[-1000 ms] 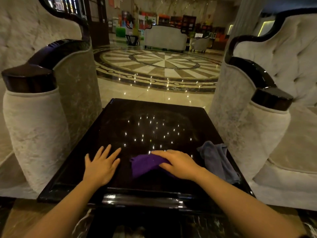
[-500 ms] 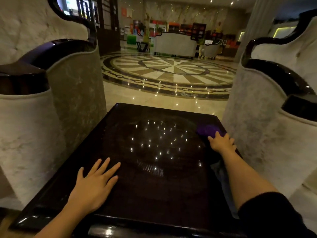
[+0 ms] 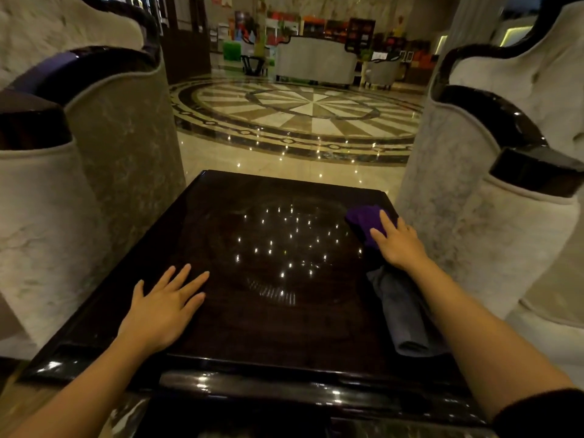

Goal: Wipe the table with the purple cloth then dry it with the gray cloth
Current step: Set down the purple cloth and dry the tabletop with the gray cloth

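Purple cloth [image 3: 363,220] bunched at far-right; gray cloth [image 3: 401,314] rolled near-right on table [image 3: 252,327].

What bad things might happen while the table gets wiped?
The purple cloth under the right hand sits close to the table's far right edge, so it might slide off. The right forearm crosses over the gray cloth, which lies near the right edge and might get dragged off.

No text, label, brand or number can be read anywhere. The posters and signs [image 3: 235,17] on the far wall, beyond the patterned floor, show only as blurred patches of colour, too small and soft to make out any letters. The dark shelves [image 3: 360,33] beside them carry nothing legible either.
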### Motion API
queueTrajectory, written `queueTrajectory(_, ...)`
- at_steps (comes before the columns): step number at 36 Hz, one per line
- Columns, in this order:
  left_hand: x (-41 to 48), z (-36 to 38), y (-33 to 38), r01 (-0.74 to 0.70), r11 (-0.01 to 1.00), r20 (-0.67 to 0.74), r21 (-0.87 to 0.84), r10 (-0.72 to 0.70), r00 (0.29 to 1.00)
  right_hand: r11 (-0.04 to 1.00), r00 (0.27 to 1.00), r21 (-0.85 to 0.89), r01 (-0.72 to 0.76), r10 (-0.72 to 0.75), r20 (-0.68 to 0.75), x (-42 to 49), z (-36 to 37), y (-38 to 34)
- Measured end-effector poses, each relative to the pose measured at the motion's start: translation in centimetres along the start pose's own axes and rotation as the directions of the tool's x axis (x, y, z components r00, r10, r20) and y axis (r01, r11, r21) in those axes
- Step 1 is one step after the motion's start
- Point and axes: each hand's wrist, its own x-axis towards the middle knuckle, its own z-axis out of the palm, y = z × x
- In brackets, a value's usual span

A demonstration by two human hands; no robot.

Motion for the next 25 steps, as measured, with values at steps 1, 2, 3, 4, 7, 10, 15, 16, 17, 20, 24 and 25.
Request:
queueTrajectory(1,0.0,0.0,0.0,-0.001,1.0,-0.002,-0.004,0.001,1.0,0.999,0.999,-0.021,0.028,-0.028,-0.024,-1.1,0.0,0.2)
queueTrajectory(2,0.0,0.0,0.0,0.0,1.0,-0.001,-0.004,0.0,1.0,0.998,0.998,-0.048,0.047,-0.049,-0.04,-2.3,0.2,0.6)
queueTrajectory(3,-0.1,0.0,0.0,0.0,1.0,0.002,-0.002,0.0,1.0,0.996,0.997,-0.076,0.056,-0.06,-0.045,-3.5,0.4,1.0)
queueTrajectory(4,0.3,-0.1,0.0,-0.001,1.0,0.001,0.0,0.001,1.0,0.994,0.997,-0.096,0.059,-0.063,-0.043,-4.3,0.6,1.2)
queueTrajectory(7,0.2,-0.1,0.0,-0.003,1.0,0.012,0.004,0.002,1.0,0.994,1.0,-0.109,0.017,-0.017,-0.004,-7.2,1.7,1.8)
queueTrajectory(10,-0.1,-0.3,0.1,-0.012,1.0,0.019,0.005,0.012,1.0,0.998,0.998,-0.062,-0.017,0.021,0.055,-9.3,2.9,1.8)
queueTrajectory(15,-0.2,-0.2,0.1,-0.02,1.0,0.035,0.02,0.019,0.999,0.996,0.995,0.026,-0.086,0.085,0.045,-10.0,3.5,1.5)
queueTrajectory(16,-0.2,-0.2,0.0,-0.021,1.0,0.035,0.023,0.02,0.999,0.995,0.995,0.026,-0.092,0.091,0.039,-10.0,3.6,1.4)
queueTrajectory(17,-0.2,-0.2,0.0,-0.022,0.999,0.034,0.026,0.021,0.999,0.995,0.995,0.027,-0.094,0.093,0.032,-10.0,3.7,1.2)
queueTrajectory(20,-0.2,-0.1,-0.1,-0.025,0.999,0.04,0.031,0.024,0.999,0.996,0.997,0.026,-0.081,0.08,0.008,-9.8,3.9,0.8)
queueTrajectory(24,-0.2,0.0,-0.1,-0.032,0.999,0.04,0.019,0.031,0.999,0.997,0.998,0.06,-0.044,0.046,-0.033,-9.7,4.1,0.2)
queueTrajectory(25,-0.2,0.0,0.0,-0.035,0.999,0.038,0.02,0.035,0.999,0.997,0.999,0.072,-0.027,0.031,-0.044,-9.6,4.1,-0.2)
